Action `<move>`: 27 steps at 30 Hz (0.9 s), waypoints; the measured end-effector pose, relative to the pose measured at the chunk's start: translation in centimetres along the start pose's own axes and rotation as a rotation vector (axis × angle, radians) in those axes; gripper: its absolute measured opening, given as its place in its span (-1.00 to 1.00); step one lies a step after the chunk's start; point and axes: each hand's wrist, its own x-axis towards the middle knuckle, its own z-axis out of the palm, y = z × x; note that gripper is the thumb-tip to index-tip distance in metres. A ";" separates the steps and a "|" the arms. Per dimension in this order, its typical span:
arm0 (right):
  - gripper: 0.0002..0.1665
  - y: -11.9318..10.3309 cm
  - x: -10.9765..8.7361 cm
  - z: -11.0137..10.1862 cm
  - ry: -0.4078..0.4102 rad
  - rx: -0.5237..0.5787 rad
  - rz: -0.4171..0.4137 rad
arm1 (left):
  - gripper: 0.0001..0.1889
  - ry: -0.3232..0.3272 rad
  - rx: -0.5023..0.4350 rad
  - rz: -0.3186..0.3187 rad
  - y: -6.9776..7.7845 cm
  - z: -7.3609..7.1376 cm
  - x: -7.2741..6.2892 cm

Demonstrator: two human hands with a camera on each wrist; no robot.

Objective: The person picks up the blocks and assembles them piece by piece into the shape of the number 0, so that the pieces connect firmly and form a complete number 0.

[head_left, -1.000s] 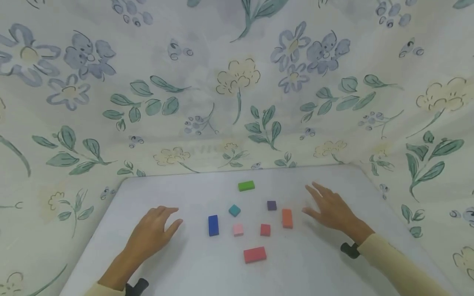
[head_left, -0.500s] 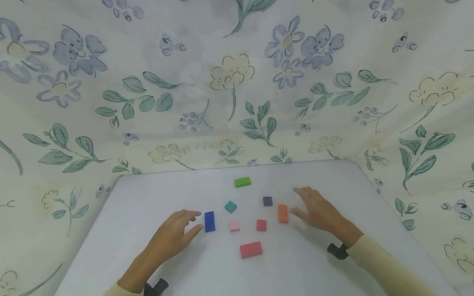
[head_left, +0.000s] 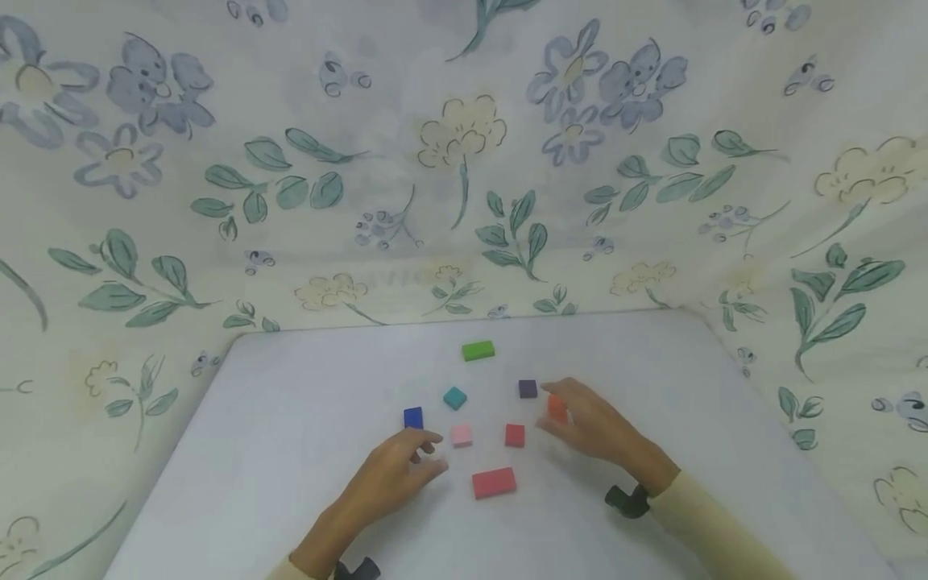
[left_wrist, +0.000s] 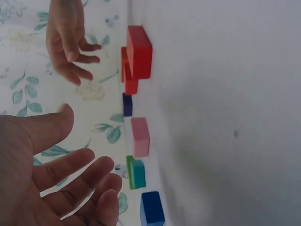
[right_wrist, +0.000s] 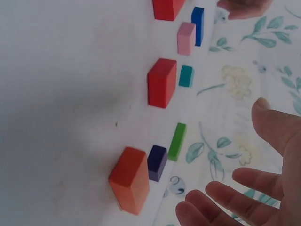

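My left hand [head_left: 391, 477] hovers above the white table with relaxed, parted fingers and holds nothing. In the head view it overlaps the near end of the blue block [head_left: 413, 418], and its fingertips point toward the pink cube [head_left: 461, 436]. My right hand [head_left: 590, 419], also empty, is over the orange block [head_left: 557, 408] and hides part of it; thumb and fingers are spread apart. Close to its fingertips are the dark purple cube [head_left: 528, 389] and the small red cube [head_left: 515, 435]. Both wrist views show the hands raised above the blocks, fingers loosely bent.
A longer red block [head_left: 495, 482] lies nearest me, between the hands. Farther off are a teal cube [head_left: 455, 398], turned cornerwise, and a green block [head_left: 478, 350]. Floral cloth [head_left: 464, 201] rises behind and beside the white table [head_left: 304, 403].
Both hands have moved inward: the left went right, past the blue block's near end, and the right went left over the orange block. The blocks stay where they were.
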 end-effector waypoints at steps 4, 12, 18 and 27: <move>-0.33 -0.5 0.1 0.6 -0.025 0.005 0.009 | -0.62 -0.038 -0.041 0.011 0.0 0.5 0.0; -0.38 -1.5 0.2 1.5 -0.048 0.056 -0.003 | -0.60 -0.059 -0.083 -0.025 0.1 1.4 -0.2; -0.40 -2.0 0.1 2.3 -0.121 0.116 0.010 | -0.63 0.004 -0.038 0.003 -0.2 1.7 0.1; -0.52 -2.3 -0.4 3.5 -0.223 0.144 -0.036 | -0.64 0.044 -0.065 -0.037 -1.2 2.5 1.4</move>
